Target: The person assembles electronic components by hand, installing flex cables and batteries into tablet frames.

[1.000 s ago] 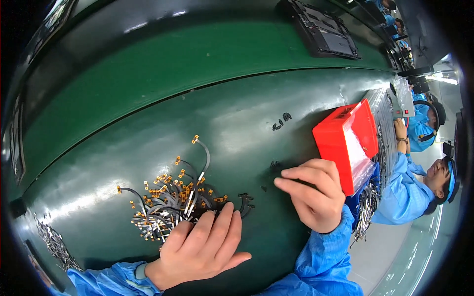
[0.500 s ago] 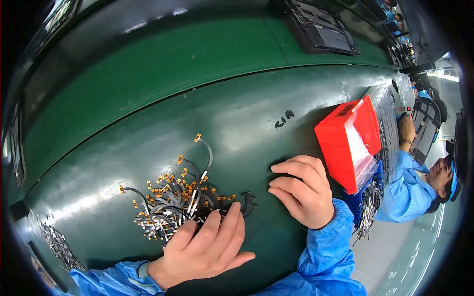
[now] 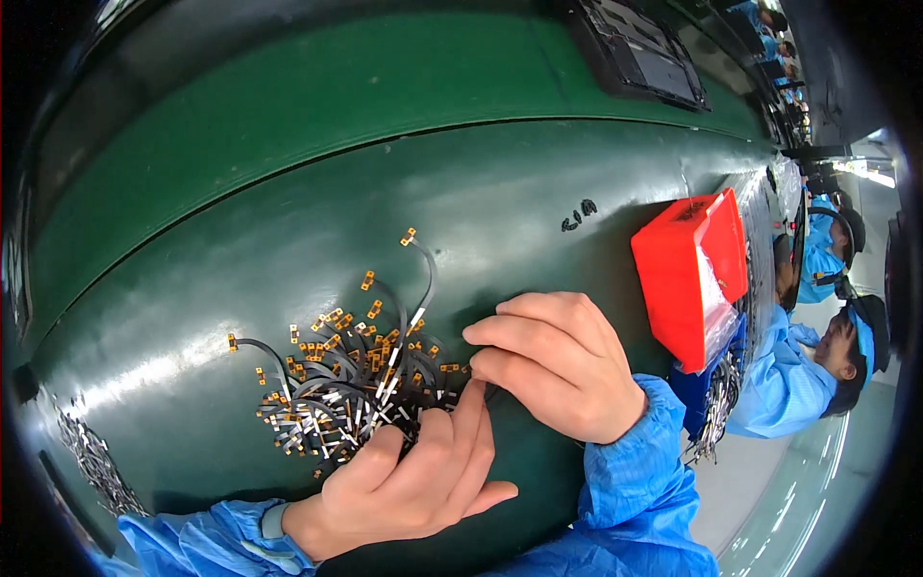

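Note:
A tangled pile of short dark flex cables with orange-gold end tabs and white bands lies on the green work table. My left hand rests palm down along the pile's near right edge, fingers stretched and thumb apart. Its index fingertip reaches up to the fingertips of my right hand, which is beside the pile's right edge with fingers curled and pressed together. Whatever sits between the right fingertips is hidden. One longer cable sticks out from the pile's far side.
Small black pieces lie farther back. To the right stands a red bin with a clear plastic liner, above a blue bin with cables hanging out. More cables lie far left. Co-workers in blue sit at the right.
My right hand has moved left to the pile's edge and now meets my left fingertips. The left hand has shifted slightly right. The whole view has shifted a little.

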`<act>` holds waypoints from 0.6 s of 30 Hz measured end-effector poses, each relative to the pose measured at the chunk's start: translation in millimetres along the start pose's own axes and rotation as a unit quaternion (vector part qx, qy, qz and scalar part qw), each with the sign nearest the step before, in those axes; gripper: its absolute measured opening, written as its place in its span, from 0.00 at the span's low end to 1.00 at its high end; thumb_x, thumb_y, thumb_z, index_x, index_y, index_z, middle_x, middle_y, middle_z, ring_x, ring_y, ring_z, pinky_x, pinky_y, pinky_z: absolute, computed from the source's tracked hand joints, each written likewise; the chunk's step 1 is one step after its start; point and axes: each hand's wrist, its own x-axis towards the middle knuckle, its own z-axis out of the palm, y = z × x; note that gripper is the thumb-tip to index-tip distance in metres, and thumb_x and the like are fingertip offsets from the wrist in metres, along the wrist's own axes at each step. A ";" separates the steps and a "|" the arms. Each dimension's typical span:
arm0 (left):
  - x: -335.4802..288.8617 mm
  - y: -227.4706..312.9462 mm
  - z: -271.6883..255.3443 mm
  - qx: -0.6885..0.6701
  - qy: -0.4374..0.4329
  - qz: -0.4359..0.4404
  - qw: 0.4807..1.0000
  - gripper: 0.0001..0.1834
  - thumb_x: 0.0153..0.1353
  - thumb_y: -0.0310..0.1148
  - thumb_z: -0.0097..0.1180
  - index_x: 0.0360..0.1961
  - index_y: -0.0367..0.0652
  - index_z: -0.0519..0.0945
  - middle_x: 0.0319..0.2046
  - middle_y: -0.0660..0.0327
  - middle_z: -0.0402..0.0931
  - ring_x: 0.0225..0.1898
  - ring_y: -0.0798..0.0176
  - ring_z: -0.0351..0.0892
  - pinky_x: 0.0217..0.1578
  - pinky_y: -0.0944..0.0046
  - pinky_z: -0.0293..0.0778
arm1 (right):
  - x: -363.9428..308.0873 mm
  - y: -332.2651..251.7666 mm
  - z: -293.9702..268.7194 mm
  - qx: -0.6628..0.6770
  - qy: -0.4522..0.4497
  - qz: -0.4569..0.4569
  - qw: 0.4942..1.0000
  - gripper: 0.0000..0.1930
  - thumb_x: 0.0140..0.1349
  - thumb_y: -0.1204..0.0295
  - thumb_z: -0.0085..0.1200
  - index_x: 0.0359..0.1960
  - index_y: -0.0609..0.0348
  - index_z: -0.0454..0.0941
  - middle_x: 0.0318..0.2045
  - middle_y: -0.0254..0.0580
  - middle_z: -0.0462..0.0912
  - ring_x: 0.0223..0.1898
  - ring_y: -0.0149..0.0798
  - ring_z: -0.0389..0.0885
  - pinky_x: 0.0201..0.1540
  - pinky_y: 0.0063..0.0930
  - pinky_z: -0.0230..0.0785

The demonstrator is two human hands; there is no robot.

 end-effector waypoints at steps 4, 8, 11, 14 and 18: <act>-0.8 1.3 1.6 0.004 0.007 0.003 1.000 0.27 0.62 0.61 0.40 0.28 0.52 0.81 0.41 0.70 0.83 0.36 0.72 0.68 0.35 0.68 0.57 | 1.0 -3.3 1.8 0.001 0.008 0.014 1.000 0.11 0.40 0.73 0.62 0.29 0.56 0.82 0.40 0.37 0.83 0.44 0.42 0.78 0.40 0.32 0.73; -2.5 1.9 3.9 -0.004 0.011 0.002 1.000 0.27 0.62 0.62 0.41 0.28 0.52 0.81 0.41 0.69 0.83 0.37 0.72 0.68 0.35 0.69 0.57 | 2.2 -3.5 2.0 0.002 0.002 0.020 1.000 0.11 0.39 0.74 0.63 0.29 0.56 0.82 0.39 0.36 0.83 0.44 0.42 0.78 0.40 0.32 0.73; -4.8 3.3 -0.3 -0.004 -0.006 0.009 1.000 0.28 0.66 0.59 0.39 0.35 0.48 0.83 0.41 0.67 0.83 0.35 0.67 0.69 0.36 0.66 0.60 | -2.0 -1.5 1.8 0.007 0.002 0.000 1.000 0.13 0.42 0.73 0.61 0.33 0.58 0.82 0.42 0.37 0.82 0.46 0.41 0.78 0.40 0.32 0.73; -3.5 2.7 2.5 -0.003 -0.004 0.011 1.000 0.28 0.66 0.59 0.39 0.35 0.48 0.83 0.41 0.67 0.83 0.35 0.67 0.69 0.36 0.66 0.60 | -8.0 -0.3 0.7 0.005 -0.004 -0.012 1.000 0.15 0.44 0.73 0.59 0.37 0.60 0.82 0.45 0.38 0.80 0.48 0.40 0.77 0.42 0.32 0.73; -4.0 3.0 2.6 0.005 -0.004 0.014 1.000 0.28 0.66 0.58 0.39 0.34 0.49 0.83 0.41 0.67 0.83 0.36 0.67 0.69 0.37 0.66 0.60 | -7.8 -8.6 -6.6 -0.011 -0.017 -0.011 1.000 0.14 0.44 0.72 0.59 0.36 0.60 0.83 0.45 0.39 0.80 0.48 0.39 0.78 0.42 0.31 0.73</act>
